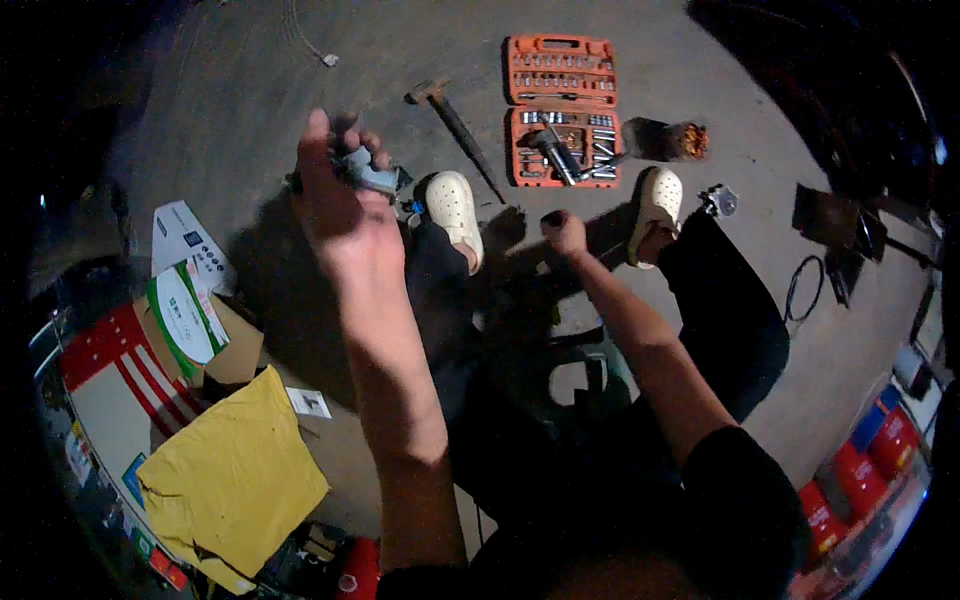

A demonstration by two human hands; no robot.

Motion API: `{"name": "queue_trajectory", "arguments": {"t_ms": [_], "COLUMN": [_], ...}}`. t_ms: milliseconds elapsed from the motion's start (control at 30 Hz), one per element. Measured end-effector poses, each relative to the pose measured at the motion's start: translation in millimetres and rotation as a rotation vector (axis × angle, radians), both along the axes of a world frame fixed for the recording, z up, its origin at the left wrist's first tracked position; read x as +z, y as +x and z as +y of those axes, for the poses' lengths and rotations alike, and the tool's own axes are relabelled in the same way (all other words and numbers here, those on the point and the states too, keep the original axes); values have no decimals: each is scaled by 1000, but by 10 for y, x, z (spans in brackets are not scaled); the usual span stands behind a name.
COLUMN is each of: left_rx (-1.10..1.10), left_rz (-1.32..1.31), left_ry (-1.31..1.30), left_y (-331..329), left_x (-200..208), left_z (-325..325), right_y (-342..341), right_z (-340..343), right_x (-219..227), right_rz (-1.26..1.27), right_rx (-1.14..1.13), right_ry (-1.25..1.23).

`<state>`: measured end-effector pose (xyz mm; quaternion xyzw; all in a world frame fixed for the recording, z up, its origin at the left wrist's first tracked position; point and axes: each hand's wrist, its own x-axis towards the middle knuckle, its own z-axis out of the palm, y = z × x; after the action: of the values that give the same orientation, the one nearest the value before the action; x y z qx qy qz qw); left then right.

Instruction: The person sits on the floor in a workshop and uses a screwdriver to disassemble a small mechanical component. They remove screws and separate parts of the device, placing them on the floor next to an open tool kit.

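My left hand (345, 195) is raised palm up at the left of my left foot, fingers curled around a small grey part (374, 174) with dark pieces beside it. Its exact kind is unclear. Lower and to the right, my right hand (568, 236) is closed in a fist between my feet. A dark round end (553, 219) shows at its thumb side; what it belongs to is hidden. A hammer (458, 132) lies on the floor beyond my left shoe, its handle slanting toward me. Ahead, an orange socket set case (514, 146) lies opened out, a dark and silver tool (556, 158) across it.
Cream clogs (455, 215) are on my feet. Right of the case lies a dark container (660, 140) with orange-brown bits at its end. A small metal part (719, 201) sits by my right foot. Cardboard boxes (190, 320) and a yellow cloth (238, 475) are at the left; red containers (860, 475), lower right.
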<state>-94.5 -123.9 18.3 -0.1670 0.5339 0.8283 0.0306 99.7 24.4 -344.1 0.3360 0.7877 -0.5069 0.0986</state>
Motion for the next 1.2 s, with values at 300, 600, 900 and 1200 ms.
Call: {"name": "queue_trajectory", "arguments": {"t_ms": [300, 600, 900, 1200], "left_rx": [2, 23, -293, -483], "left_rz": [-18, -113, -33, 467], "left_ry": [-63, -10, -292, -960], "left_y": [-1, -23, 125, 328], "left_x": [-3, -30, 173, 198], "left_z": [-269, -339, 113, 741], "right_y": [-615, -1099, -1385, -1247], "right_z": [-883, -864, -330, 664], "right_x": [-555, -702, 782, 3541], "right_rz": [-33, -140, 298, 609], "right_rx": [415, 834, 198, -74], "right_ry": [246, 468, 18, -368]}}
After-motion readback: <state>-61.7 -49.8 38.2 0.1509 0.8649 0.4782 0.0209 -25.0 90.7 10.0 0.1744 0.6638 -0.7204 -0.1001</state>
